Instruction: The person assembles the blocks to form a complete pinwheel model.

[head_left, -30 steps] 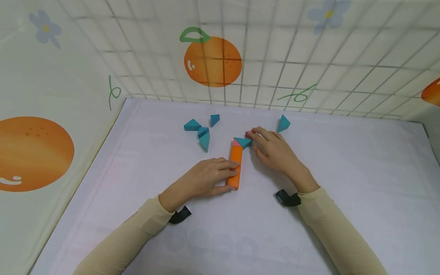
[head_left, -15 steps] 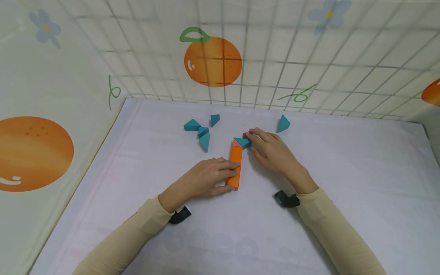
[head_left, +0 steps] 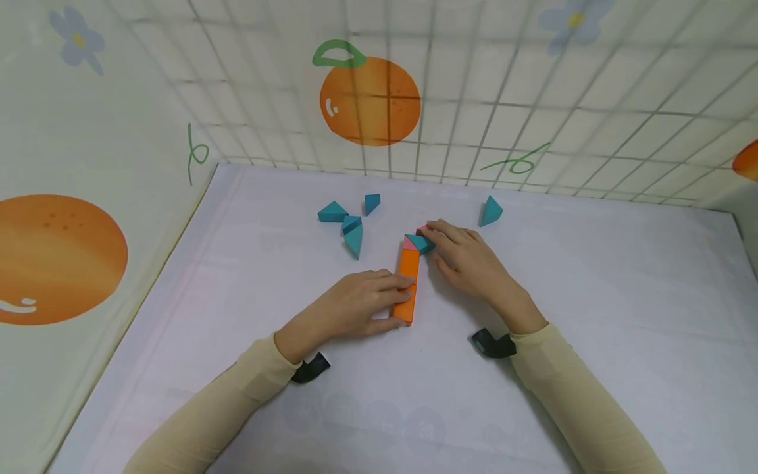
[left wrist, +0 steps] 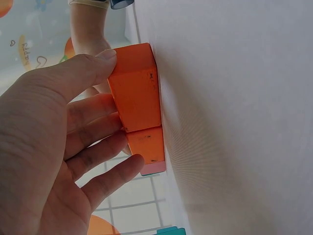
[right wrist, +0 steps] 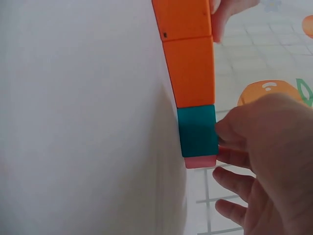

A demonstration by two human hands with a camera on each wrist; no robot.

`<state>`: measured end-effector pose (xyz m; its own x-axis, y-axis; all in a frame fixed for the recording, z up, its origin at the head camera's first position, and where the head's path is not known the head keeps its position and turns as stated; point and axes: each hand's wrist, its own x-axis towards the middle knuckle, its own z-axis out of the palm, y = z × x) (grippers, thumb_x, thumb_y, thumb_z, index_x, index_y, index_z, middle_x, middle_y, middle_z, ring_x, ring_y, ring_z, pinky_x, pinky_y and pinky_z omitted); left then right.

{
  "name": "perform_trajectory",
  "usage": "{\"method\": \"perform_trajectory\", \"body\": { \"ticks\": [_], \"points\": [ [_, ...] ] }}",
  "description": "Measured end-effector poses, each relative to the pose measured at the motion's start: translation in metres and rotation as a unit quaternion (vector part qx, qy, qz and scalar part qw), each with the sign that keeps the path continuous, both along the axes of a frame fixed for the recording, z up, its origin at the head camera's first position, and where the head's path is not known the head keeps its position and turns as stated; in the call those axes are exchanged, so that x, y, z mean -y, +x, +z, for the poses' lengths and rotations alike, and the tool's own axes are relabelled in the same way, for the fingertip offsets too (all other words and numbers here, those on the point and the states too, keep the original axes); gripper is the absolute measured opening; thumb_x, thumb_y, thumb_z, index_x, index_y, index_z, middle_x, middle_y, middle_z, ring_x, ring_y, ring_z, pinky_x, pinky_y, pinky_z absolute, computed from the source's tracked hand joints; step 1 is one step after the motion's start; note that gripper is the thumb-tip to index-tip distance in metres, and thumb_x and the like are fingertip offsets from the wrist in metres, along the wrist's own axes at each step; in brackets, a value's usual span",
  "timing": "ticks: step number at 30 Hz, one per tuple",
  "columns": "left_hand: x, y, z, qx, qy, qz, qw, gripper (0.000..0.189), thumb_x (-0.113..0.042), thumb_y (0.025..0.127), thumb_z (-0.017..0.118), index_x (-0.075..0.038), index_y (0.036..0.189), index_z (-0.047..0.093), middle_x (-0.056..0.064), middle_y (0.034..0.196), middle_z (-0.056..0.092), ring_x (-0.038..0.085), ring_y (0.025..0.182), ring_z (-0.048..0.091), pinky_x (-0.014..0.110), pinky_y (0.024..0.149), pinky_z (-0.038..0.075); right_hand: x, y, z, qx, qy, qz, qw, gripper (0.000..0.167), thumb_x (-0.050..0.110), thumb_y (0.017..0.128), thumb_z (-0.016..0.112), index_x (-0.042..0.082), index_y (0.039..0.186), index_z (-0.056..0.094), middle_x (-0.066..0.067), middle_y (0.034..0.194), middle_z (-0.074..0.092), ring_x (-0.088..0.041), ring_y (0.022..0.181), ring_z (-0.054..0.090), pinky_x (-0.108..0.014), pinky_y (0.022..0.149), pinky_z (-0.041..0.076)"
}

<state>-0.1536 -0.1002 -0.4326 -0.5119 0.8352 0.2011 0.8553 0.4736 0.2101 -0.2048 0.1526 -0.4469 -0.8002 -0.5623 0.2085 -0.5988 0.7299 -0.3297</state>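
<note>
Well, left hand [head_left: 364, 301] rests loosely spread on orange blocks [head_left: 409, 264]; right hand [head_left: 470, 262], grip unclear, partly hides a pink block [right wrist: 200, 162].

R hand [head_left: 470, 263] | pink blk [head_left: 421, 231] nudged L vs 1s ago | now by teal blk [head_left: 422, 244], prob. touching

Two orange blocks [head_left: 408, 264] end to end — pink wedge [head_left: 410, 244], teal wedge [head_left: 422, 244], pink piece [head_left: 422, 230] beyond

Over on the table [head_left: 592, 276], the left hand [head_left: 361, 301] grips two orange blocks [head_left: 408, 263] end to end; a pink block [head_left: 410, 244] and teal wedge [head_left: 422, 244] sit at their far end. The right hand [head_left: 474, 263] pinches a second pink block [head_left: 422, 230]; teal pieces [head_left: 333, 212] lie beyond.
</note>
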Motion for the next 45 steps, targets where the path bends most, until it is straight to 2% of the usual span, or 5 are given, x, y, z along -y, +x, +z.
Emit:
{"method": "perform_trajectory", "body": {
  "ticks": [13,22,34,45],
  "points": [
    [0.0003,0.0006,-0.0012,-0.002,-0.003,0.004,1.0,0.048,-0.04,0.087,0.073,-0.009,0.123,0.069,0.002,0.132,0.064,0.018,0.119,0.06,0.029,0.102,0.049,0.0005,0.0001,0.0001,-0.016,0.0,0.008,0.9998,0.049,0.015,0.096,0.059,0.006,0.143,0.049,-0.013,0.147,0.048,-0.031,0.138,0.043,-0.054,0.111,0.036],
    [0.0002,0.0005,-0.0015,0.002,0.002,0.0,1.0,0.047,-0.04,0.087,0.073,-0.009,0.123,0.069,0.002,0.131,0.064,0.018,0.118,0.061,0.029,0.101,0.05,-0.0004,0.0011,-0.0014,-0.032,-0.009,-0.01,0.9994,0.044,0.015,0.096,0.059,0.008,0.139,0.052,-0.015,0.143,0.05,-0.034,0.13,0.049,-0.054,0.108,0.038],
    [-0.0008,0.0003,0.0003,0.0,0.006,0.002,1.0,0.048,-0.039,0.087,0.074,-0.009,0.123,0.069,0.003,0.131,0.065,0.018,0.117,0.061,0.028,0.1,0.05,0.0024,0.002,0.0013,-0.009,-0.004,-0.018,0.9998,0.046,0.013,0.096,0.057,0.009,0.142,0.05,-0.013,0.146,0.048,-0.033,0.132,0.047,-0.055,0.109,0.037],
    [-0.0002,-0.0001,0.0012,0.001,0.003,-0.003,1.0,0.047,-0.037,0.087,0.073,-0.008,0.124,0.068,0.003,0.131,0.065,0.018,0.118,0.061,0.028,0.101,0.05,0.0029,0.0014,-0.0009,-0.01,-0.006,-0.015,0.9998,0.046,0.019,0.098,0.056,0.01,0.143,0.05,-0.012,0.147,0.047,-0.031,0.133,0.047,-0.054,0.11,0.037]
  ]
}}
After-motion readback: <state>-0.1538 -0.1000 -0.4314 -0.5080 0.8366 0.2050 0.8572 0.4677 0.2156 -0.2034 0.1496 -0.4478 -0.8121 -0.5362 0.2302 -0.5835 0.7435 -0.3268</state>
